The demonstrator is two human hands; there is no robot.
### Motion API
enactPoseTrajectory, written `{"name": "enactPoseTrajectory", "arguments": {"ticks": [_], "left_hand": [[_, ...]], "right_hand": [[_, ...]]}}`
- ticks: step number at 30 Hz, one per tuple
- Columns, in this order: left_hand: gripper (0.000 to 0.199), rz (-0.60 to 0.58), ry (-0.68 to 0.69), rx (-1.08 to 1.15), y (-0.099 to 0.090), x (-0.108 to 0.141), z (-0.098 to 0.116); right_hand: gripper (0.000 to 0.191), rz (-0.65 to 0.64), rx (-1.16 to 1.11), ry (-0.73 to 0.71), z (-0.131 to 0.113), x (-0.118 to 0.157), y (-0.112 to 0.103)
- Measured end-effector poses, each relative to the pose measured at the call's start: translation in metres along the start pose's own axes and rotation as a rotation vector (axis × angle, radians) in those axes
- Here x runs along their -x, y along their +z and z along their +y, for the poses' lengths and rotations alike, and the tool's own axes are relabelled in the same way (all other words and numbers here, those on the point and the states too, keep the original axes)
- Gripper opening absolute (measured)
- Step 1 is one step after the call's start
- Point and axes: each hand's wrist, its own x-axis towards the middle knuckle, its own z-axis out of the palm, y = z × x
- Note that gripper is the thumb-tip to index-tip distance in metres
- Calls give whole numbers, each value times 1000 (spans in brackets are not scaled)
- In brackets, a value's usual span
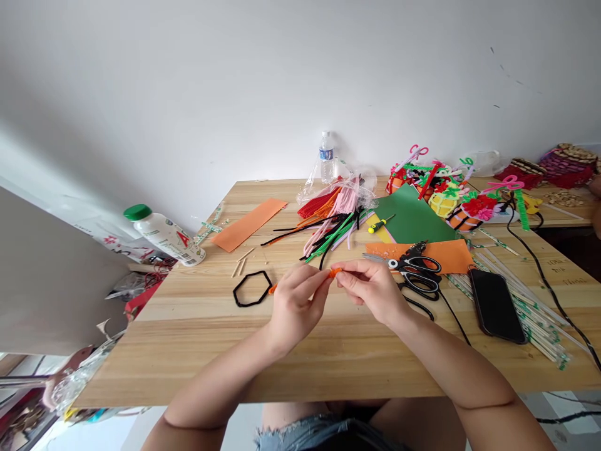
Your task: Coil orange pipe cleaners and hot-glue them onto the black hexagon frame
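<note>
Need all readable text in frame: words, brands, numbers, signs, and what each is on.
"A": large red letter on the white bottle with the green cap; its smaller print is too small to read.
Water bottle: blue label, too small to read.
Wrapped sticks: green print on the wrappers, too small to read.
Wooden tabletop, right side: dark handwriting, too blurred to read.

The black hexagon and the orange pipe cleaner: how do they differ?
The left hand and right hand hold the orange pipe cleaner; the black hexagon lies on the table. The left hand partly hides the orange pipe cleaner; the black hexagon's closed outline shows.
</note>
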Motion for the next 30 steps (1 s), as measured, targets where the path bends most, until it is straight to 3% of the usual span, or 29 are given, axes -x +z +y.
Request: {"name": "enactPoseTrajectory", "arguments": {"ticks": [3,6,11,16,22,30], "left_hand": [[16,75,145,-120,5,2,0],[16,76,131,-100,5,3,0],[8,-35,-143,156,-4,0,-2],[20,-198,-436,433,-5,-3,-6],[19,-145,-422,409,-4,-2,-4],[29,-301,-551,560,-13,-9,-2]], "right_hand": [[32,21,-60,-1,1,2,5],[32,8,-113,3,1,5,8],[34,-122,-160,-10,-4,4,4],[30,-180,-110,-5,-9,1,-2],[30,-144,-122,-4,-5,3,2],[31,-204,58,-121,-6,6,-1]]}}
